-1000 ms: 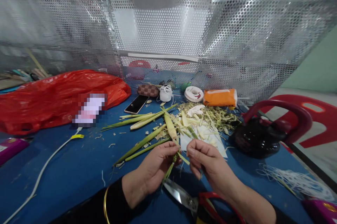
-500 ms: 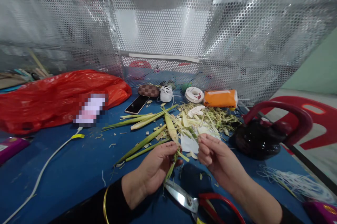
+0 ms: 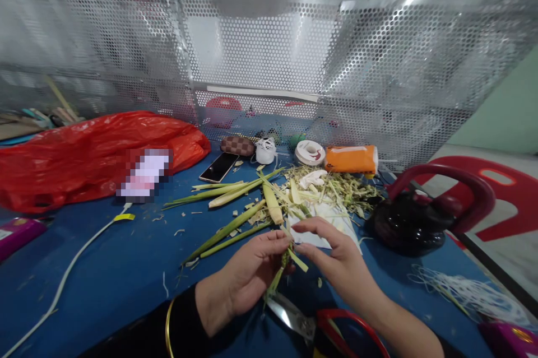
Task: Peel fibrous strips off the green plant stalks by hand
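My left hand [image 3: 244, 275] is closed round a short green stalk [image 3: 278, 277] that sticks out above and below the fingers. My right hand [image 3: 336, 260] touches the stalk's top, its thumb and forefinger pinching a thin leaf strip [image 3: 298, 260] there. Both hands hover just over the blue table [image 3: 113, 268]. Red-handled scissors [image 3: 311, 321] lie right below them, blades pointing left. Several long green stalks [image 3: 227, 228] and a pile of pale trimmings [image 3: 336, 190] lie just beyond the hands.
A red plastic bag [image 3: 92, 150] fills the left back. A phone [image 3: 218, 166], a white cord [image 3: 67, 274], an orange tissue pack [image 3: 351, 158] and a tape roll [image 3: 310, 152] lie about. A black kettle with a red handle [image 3: 414, 218] stands at the right. A perforated metal screen [image 3: 269, 66] closes the back.
My right hand pulled away to the right, then came back to the top of the stalk. The left hand kept its hold and barely moved.
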Demonstrator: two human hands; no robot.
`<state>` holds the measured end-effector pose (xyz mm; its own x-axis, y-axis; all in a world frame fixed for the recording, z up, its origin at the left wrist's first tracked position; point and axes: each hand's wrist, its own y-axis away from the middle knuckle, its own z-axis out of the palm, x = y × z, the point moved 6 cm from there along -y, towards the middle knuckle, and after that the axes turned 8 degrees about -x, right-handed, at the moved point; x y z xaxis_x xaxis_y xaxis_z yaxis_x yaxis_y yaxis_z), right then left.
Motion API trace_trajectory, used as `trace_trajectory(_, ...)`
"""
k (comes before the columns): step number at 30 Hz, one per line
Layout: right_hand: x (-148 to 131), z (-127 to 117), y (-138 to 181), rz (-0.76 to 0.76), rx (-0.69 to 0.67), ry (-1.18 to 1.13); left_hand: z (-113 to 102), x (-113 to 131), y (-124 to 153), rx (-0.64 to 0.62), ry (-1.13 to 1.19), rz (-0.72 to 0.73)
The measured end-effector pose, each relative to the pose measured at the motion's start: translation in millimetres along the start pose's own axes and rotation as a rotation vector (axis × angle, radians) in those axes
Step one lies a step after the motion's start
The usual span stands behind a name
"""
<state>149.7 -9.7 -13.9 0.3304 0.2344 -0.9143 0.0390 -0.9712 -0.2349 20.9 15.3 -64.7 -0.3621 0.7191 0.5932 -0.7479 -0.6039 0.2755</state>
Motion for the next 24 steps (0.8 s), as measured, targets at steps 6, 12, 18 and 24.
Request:
trace_trajectory(6, 17.3, 19.9, 7.1, 0.323, -0.119, -0.459, 4.4, -10.9, 1.6, -0.058, 0.039, -0.101)
trace_trajectory(12, 22.1, 23.6, 14.6, 0.429, -0.057, -0.676, 2.7, -19.0, 1.9, -0.056, 0.025, -0.163)
trace_trajectory(18, 31.2, 27.0, 14.9, 0.452, 0.0, -0.712, 0.8, -19.1, 0.7, -0.01, -0.019, -0.171)
trace_trajectory(24, 36.3, 25.1, 15.9, 0.448, 0.121, -0.58, 2.7, -3.5, 4.2, 0.068, -0.252, 0.017)
